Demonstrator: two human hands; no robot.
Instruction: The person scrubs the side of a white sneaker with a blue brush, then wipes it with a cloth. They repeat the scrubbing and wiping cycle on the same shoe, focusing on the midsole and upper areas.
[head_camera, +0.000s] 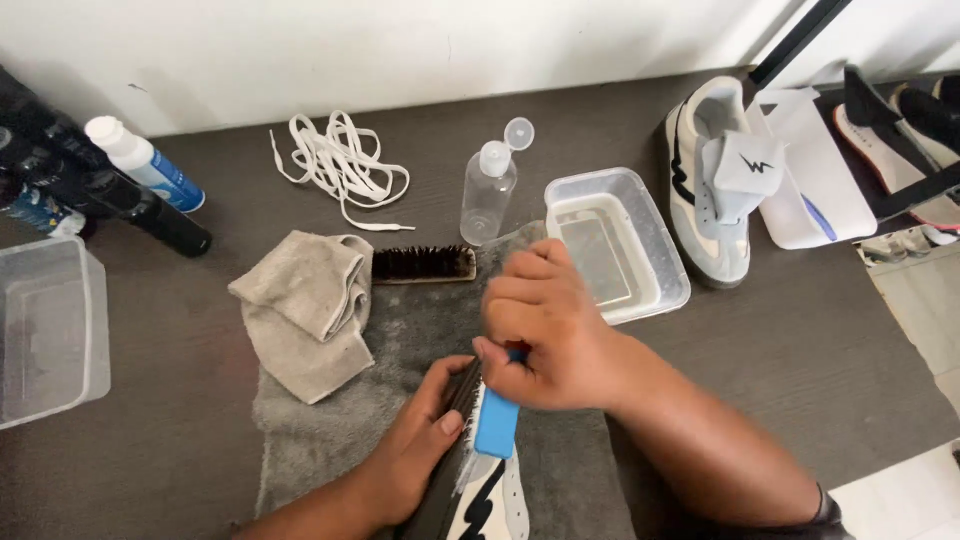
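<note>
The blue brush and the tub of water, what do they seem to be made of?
The blue brush looks like smooth matte plastic: its colour is even and its edges are moulded. The right hand grips it. The tub seems to be clear plastic, since its thin glossy walls show the water inside.

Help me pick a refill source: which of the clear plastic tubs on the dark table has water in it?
The clear rectangular tub beside the white sneaker, right of the clear flip-cap bottle, holds shallow water. The clear tub at the left edge looks dry.
</note>
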